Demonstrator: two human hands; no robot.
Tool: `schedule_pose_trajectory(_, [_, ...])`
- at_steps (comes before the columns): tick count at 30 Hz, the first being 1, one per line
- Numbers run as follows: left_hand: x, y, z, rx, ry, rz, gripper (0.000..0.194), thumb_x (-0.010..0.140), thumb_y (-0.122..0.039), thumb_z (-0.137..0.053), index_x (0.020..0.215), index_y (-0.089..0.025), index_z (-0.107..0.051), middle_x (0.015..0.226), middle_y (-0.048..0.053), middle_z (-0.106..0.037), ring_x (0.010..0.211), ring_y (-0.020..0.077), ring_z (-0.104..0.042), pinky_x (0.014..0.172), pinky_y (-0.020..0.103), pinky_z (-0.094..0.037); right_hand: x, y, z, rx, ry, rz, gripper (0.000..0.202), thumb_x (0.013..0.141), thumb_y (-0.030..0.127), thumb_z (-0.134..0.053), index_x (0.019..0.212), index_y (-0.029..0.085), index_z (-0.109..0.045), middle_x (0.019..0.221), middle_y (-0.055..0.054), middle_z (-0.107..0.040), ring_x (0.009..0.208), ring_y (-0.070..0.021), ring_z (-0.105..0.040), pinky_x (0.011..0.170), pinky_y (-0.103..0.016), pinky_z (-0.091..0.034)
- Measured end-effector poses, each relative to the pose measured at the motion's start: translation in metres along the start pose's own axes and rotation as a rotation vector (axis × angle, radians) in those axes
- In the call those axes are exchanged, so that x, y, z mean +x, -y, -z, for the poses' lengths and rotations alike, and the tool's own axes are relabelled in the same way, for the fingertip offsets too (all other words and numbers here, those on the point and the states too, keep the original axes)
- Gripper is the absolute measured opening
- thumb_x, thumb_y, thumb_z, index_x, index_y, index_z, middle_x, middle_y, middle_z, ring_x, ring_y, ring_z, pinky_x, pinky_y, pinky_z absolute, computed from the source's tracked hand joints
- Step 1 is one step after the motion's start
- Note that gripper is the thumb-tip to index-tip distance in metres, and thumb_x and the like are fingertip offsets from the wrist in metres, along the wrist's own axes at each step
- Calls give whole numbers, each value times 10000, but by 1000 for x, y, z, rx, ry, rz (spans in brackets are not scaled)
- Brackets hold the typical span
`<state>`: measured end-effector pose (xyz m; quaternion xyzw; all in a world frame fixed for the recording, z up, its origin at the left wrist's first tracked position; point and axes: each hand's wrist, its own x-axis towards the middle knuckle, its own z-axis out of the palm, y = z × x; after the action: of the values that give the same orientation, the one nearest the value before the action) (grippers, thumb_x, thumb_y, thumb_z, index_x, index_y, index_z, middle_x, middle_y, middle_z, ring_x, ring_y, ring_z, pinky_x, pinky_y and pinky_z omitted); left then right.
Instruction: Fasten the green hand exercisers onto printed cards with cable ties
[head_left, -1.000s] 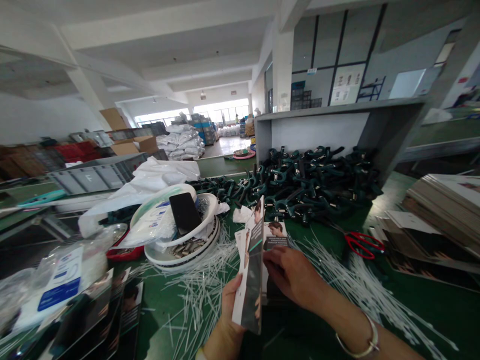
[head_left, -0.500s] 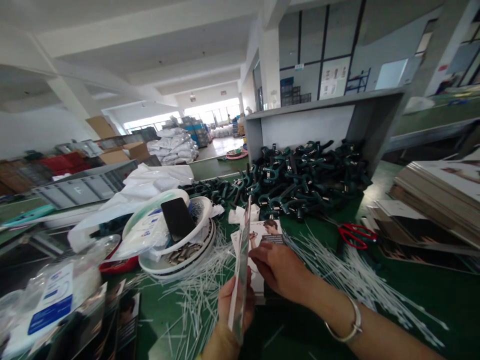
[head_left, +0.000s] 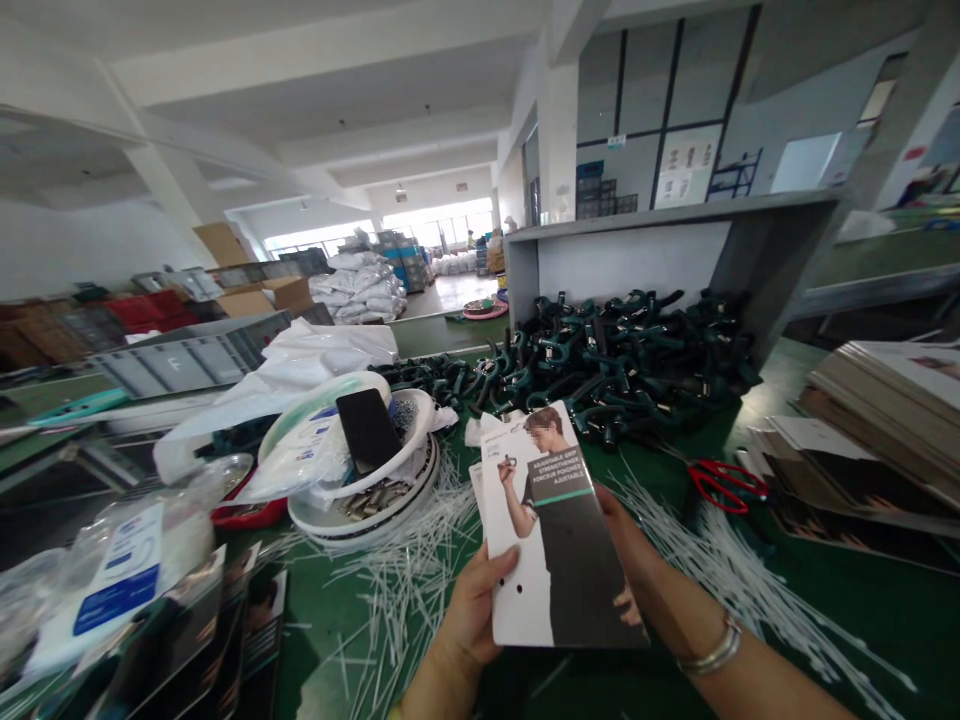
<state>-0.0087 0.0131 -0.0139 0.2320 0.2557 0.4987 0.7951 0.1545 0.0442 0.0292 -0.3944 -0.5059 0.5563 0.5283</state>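
Observation:
In the head view, a printed packaging card for an adjustable grip strengthener stands tilted in front of me, its picture side facing me. My left hand is closed on its lower left edge, with the thumb across the front near two small dark holes. My right hand is behind the card's right edge, and its fingers are hidden there. Part of another white card or sheet shows behind the left edge. Loose white cable ties lie left of the card, and a bundle of cable ties lies to the right.
Dark green hand grips are heaped before a grey open box. Red-handled scissors and stacked cards lie right. Left are white bowls of metal parts, a phone, plastic bags and more cards.
The card was edge-on and has turned so its printed front faces me. My right hand has gone from in front of the card to behind its right edge.

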Motion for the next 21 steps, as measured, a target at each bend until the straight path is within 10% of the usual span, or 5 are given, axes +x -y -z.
schedule_pose_trajectory(5, [-1, 0, -5, 92, -48, 7, 584, 669, -205, -712, 1216, -139, -518, 815, 82, -700, 679, 208, -651, 653, 291, -469, 1, 28, 37, -475, -353, 417, 331, 806, 381, -542, 1090, 223, -602, 1009, -78, -644, 880, -204, -584, 746, -354, -461])
schedule_pose_trajectory(10, [-2, 1, -8, 155, -78, 2, 573, 644, -229, -735, 1174, -130, -538, 814, 83, -697, 656, 193, -640, 609, 271, -458, -6, 54, 30, -1275, 178, 660, 230, 777, 268, -595, 995, 274, -670, 1085, -66, -606, 1023, -244, -516, 823, -380, -374])
schedule_pose_trajectory(17, [-5, -4, -12, 241, -128, 20, 569, 615, -226, -750, 1143, -127, -561, 700, 51, -687, 536, 155, -604, 538, 242, -432, -6, 38, 13, -1221, 113, 791, 171, 852, 211, -494, 822, 222, -662, 914, -40, -676, 937, -200, -561, 811, -359, -337])
schedule_pose_trajectory(21, [-4, -9, -15, 212, -164, -1, 656, 608, -217, -751, 1216, -130, -521, 814, 80, -706, 622, 186, -636, 591, 267, -468, 0, 52, 38, -1061, -37, 718, 199, 854, 332, -493, 937, 221, -636, 1042, -59, -650, 1003, -203, -556, 828, -331, -401])
